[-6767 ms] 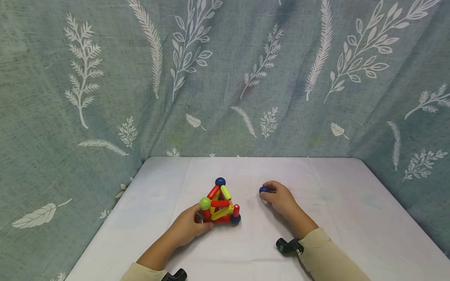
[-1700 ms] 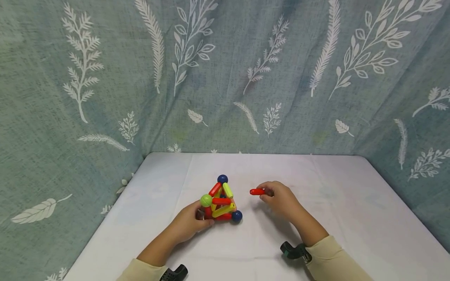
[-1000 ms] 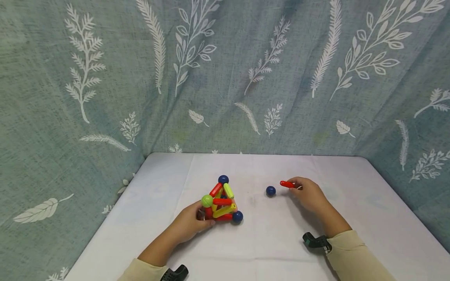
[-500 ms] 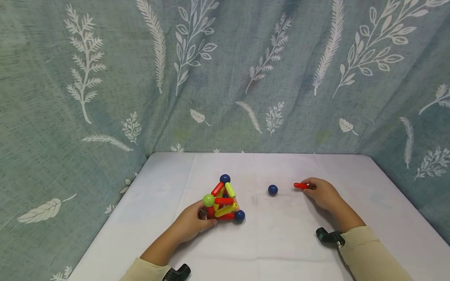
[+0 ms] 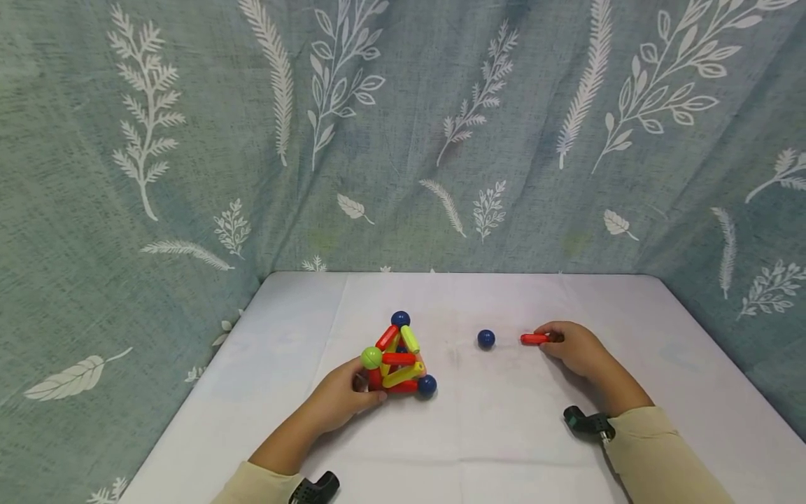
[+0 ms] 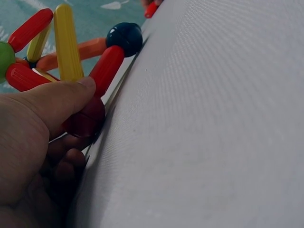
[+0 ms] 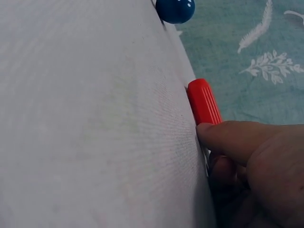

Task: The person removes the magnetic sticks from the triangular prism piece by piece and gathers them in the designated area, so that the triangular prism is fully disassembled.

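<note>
My left hand [image 5: 343, 397] holds the lower left corner of a frame built from magnetic rods and balls. In the left wrist view, the thumb [image 6: 61, 102] presses beside a dark red ball [image 6: 88, 118] at that corner. Red rods [image 5: 399, 358], yellow rods [image 5: 403, 375], a green ball [image 5: 371, 358] and blue balls [image 5: 427, 386] make up the frame. Off to the right, my right hand [image 5: 576, 346] pinches a red magnetic rod [image 5: 534, 339], low at the tabletop. Its far end points left, and the fingers hide the other end.
A loose blue ball [image 5: 486, 339] lies on the white tabletop [image 5: 491, 434] between the frame and the right hand. Behind the table's back edge hangs a green cloth [image 5: 403, 140] with white leaf patterns. Each wrist wears a black camera [image 5: 585, 421].
The red rod that stood on the frame's right blue ball is now in my right hand. That hand has left the loose blue ball on the table, moved right and lowered the rod.
</note>
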A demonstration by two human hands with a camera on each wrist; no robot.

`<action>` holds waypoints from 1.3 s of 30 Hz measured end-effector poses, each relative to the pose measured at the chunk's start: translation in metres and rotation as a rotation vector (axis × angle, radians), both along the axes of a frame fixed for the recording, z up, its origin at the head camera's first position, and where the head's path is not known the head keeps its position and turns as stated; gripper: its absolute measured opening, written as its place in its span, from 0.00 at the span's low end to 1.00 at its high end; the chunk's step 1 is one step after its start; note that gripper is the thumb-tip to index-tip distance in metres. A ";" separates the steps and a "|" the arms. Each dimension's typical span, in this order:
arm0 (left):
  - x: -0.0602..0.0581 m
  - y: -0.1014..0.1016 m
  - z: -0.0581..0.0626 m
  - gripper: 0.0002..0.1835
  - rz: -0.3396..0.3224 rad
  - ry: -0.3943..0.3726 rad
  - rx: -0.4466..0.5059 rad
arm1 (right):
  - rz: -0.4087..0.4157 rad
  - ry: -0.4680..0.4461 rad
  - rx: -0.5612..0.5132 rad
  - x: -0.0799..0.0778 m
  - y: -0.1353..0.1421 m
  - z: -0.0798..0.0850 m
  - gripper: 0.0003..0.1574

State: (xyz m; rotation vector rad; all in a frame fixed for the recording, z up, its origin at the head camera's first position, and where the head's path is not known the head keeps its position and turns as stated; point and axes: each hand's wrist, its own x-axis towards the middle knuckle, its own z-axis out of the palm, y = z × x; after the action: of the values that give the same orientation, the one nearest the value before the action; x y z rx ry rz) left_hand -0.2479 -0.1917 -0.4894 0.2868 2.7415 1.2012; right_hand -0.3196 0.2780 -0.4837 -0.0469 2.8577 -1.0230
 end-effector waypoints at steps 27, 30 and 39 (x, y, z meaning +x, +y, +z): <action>0.000 0.001 0.001 0.33 -0.011 -0.019 -0.010 | -0.129 0.023 -0.343 0.010 0.000 0.008 0.33; 0.000 0.001 0.001 0.34 -0.009 -0.021 -0.017 | -0.123 0.031 -0.310 0.012 -0.006 0.012 0.33; 0.000 0.001 0.001 0.35 -0.006 -0.033 -0.021 | -0.022 0.128 -0.233 0.020 -0.035 0.028 0.29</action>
State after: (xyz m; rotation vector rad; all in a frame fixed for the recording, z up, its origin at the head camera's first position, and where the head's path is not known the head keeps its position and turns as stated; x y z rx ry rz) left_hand -0.2478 -0.1903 -0.4886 0.2710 2.7213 1.1642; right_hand -0.2992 0.2425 -0.4562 -0.1038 2.8387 -1.4007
